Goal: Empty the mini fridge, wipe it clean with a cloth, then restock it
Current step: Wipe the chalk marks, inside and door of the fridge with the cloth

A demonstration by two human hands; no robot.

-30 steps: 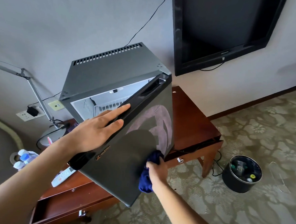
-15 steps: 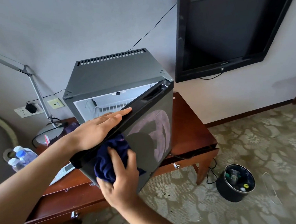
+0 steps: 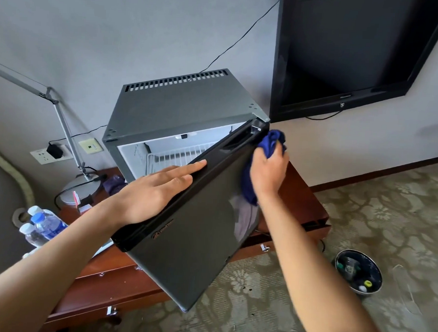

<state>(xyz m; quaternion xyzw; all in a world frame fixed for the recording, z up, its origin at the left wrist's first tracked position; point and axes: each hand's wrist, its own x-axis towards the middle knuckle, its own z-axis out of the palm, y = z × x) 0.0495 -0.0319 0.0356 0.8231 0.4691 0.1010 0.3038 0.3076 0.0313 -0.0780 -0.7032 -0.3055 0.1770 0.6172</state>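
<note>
Mini fridge stands on desk, door swung open toward the viewer, its top edge running from 7 to 1 o'clock. Left hand lies flat, fingers straight, along that edge. Right hand grips blue cloth at the hinge-side corner, 1 o'clock from the left hand. Door face lies at 6 o'clock, below both hands; right hand nearer for wiping down.

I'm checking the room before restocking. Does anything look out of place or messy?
Yes. A drawer of the wooden table under the mini fridge hangs partly open. Water bottles sit at the table's left end, outside the fridge, and the bin on the carpet holds litter.
</note>
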